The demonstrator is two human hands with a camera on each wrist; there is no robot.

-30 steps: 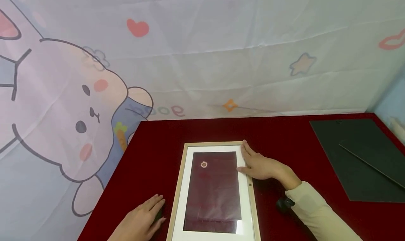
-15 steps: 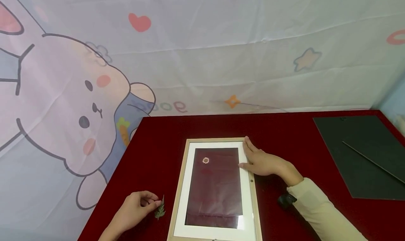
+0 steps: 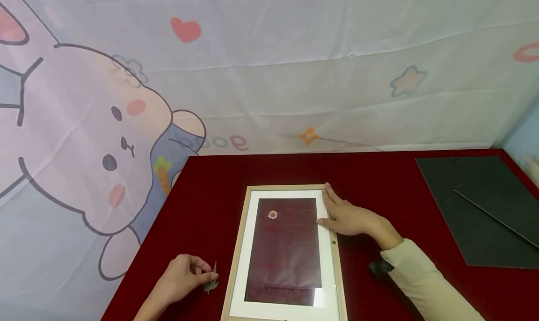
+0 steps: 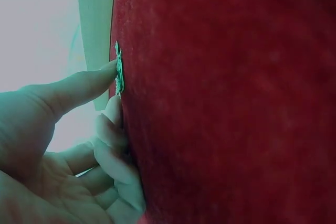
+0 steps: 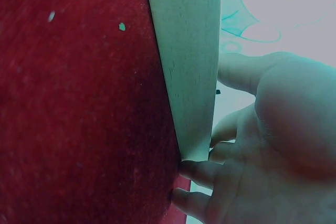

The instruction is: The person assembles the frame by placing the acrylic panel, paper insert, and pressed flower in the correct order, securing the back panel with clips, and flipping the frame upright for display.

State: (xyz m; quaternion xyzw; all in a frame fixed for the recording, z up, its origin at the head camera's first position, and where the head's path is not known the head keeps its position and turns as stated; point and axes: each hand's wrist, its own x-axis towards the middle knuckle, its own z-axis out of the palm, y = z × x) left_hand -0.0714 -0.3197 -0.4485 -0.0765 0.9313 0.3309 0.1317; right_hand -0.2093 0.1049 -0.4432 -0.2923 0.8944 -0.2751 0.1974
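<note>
A picture frame [image 3: 239,258] with a pale wooden rim and a white mat lies on the red cloth. Near the top of its dark centre is a small pressed flower [image 3: 273,215], pink with a brown middle. My right hand [image 3: 351,220] rests on the frame's right side, fingers extended towards the upper corner and thumb over the mat. Left of the frame, my left hand [image 3: 178,281] pinches a small green fern-like leaf [image 3: 210,286] low over the cloth. In the left wrist view, thumb and forefinger meet at the leaf [image 4: 120,80], seen edge-on.
A dark backing board [image 3: 446,194] lies at the table's right, with a thin stick [image 3: 497,218] across it. Behind the red-covered table [image 3: 219,180] hangs a pale cloth [image 3: 273,77] printed with a rabbit. Tiny bits [image 5: 122,26] lie on the cloth beside the frame.
My left hand lay flat over the leaf, then lifted and curled, exposing it; the thumb now reaches onto the leaf. My right hand stays on the frame.
</note>
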